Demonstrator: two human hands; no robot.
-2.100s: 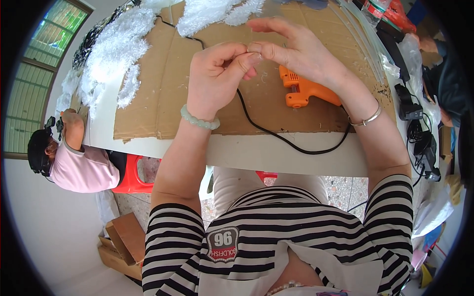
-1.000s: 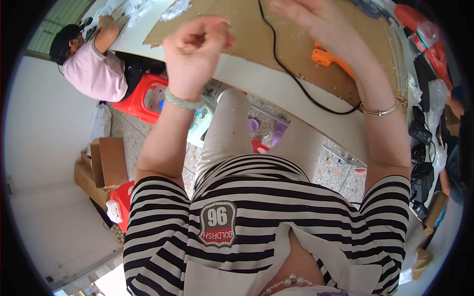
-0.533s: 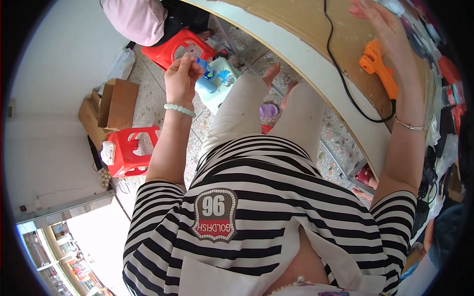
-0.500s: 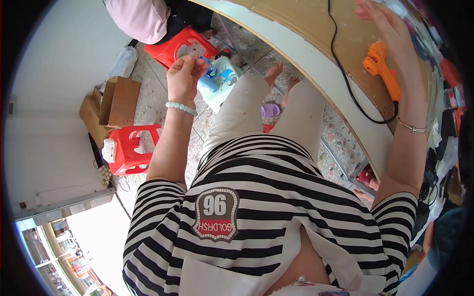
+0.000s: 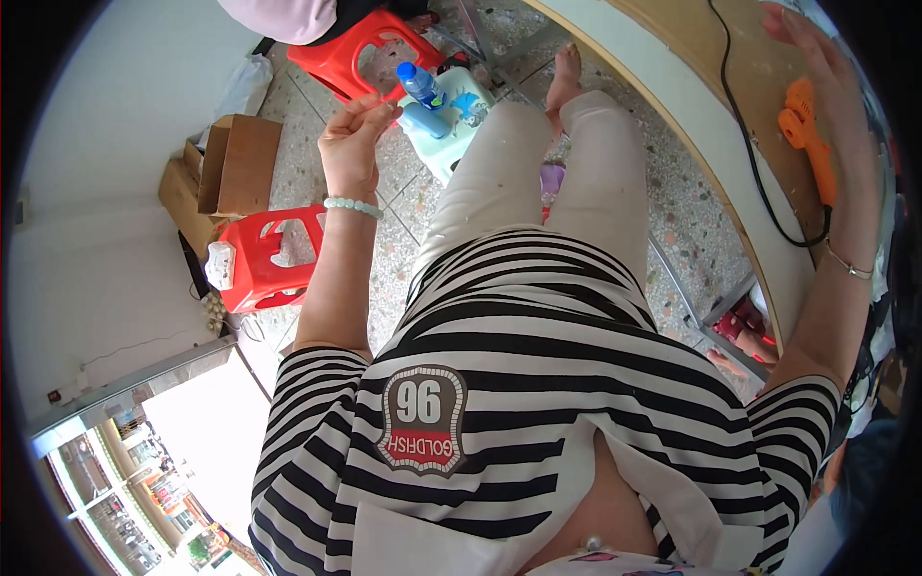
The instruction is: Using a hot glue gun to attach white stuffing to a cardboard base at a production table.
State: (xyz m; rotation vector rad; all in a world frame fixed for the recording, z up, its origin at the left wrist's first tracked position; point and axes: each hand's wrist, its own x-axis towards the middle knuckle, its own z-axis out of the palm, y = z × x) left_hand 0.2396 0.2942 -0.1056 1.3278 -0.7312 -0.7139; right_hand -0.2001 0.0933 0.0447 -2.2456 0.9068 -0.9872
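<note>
The orange glue gun [image 5: 816, 158] lies at two o'clock in the view, on the brown cardboard [image 5: 759, 91] spread over the table [image 5: 672, 86], just beside the right forearm and in neither hand's grip. Its black cable [image 5: 803, 244] leaves the handle at six o'clock and curls back up toward twelve. Past the gun's nose, also at two o'clock, the right hand [image 5: 816, 48] hangs over the table with its fingers long and loosely parted; it is blurred, and nothing shows in it.

The left hand [image 5: 353, 144] is at eleven o'clock, clear of the table, thumb and fingertips drawn narrowly together; whether they meet or hold something small cannot be told.

As to progress, the gun is set down, and no joined or finished piece can be made out near either hand, so what is done and what is left cannot be judged.

Further out, a pale green stool [image 5: 447, 152] near twelve o'clock bears a blue-capped bottle [image 5: 418, 86]. A red stool [image 5: 254, 278] stands at nine, a cardboard box [image 5: 245, 163] at ten, and a co-worker's pink garment [image 5: 288, 14] shows at eleven.
</note>
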